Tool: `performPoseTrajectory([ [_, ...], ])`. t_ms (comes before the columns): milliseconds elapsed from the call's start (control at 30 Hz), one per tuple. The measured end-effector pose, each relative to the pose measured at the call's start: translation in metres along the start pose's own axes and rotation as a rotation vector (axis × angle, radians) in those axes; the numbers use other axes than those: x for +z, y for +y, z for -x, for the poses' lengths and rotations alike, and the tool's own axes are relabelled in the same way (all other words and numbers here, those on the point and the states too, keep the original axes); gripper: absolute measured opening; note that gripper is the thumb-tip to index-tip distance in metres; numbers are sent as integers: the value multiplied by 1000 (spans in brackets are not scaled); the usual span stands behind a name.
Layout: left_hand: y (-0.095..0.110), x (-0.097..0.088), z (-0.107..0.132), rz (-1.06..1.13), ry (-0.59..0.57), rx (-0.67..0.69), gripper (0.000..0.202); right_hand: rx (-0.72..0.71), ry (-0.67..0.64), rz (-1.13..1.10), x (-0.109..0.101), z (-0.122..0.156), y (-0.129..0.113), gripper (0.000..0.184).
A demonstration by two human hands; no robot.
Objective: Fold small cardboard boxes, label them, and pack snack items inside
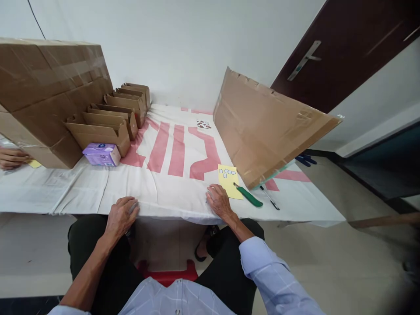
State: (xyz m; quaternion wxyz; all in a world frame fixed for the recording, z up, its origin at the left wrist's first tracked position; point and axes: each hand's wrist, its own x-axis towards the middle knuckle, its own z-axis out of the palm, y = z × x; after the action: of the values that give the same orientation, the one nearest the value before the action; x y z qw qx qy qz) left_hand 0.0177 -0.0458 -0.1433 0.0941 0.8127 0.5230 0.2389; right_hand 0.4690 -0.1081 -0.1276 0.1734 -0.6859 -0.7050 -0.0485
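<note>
My left hand rests at the near edge of the white cloth-covered table, fingers curled over the edge, holding nothing I can see. At the same edge my right hand lies with fingers loosely bent, just left of a yellow paper with small stickers on it. A green-handled cutter and a pen lie to the right of that hand. A purple packet sits further back on the left.
A big taped cardboard box stands at the left with a row of small open cardboard boxes beside it. A large cardboard sheet leans at the right. Another person's hand shows at the far left. A dark door is behind.
</note>
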Motion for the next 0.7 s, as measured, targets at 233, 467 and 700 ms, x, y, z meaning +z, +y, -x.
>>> performPoseTrajectory([
  [233,-4,2,0,-8,-1,13,36,243,45,75,4,3,29,39],
  [467,5,1,-1,-32,7,-8,35,341,-72,101,12,8,37,46],
  [700,7,3,2,-68,10,-7,34,273,-66,49,19,6,18,44],
])
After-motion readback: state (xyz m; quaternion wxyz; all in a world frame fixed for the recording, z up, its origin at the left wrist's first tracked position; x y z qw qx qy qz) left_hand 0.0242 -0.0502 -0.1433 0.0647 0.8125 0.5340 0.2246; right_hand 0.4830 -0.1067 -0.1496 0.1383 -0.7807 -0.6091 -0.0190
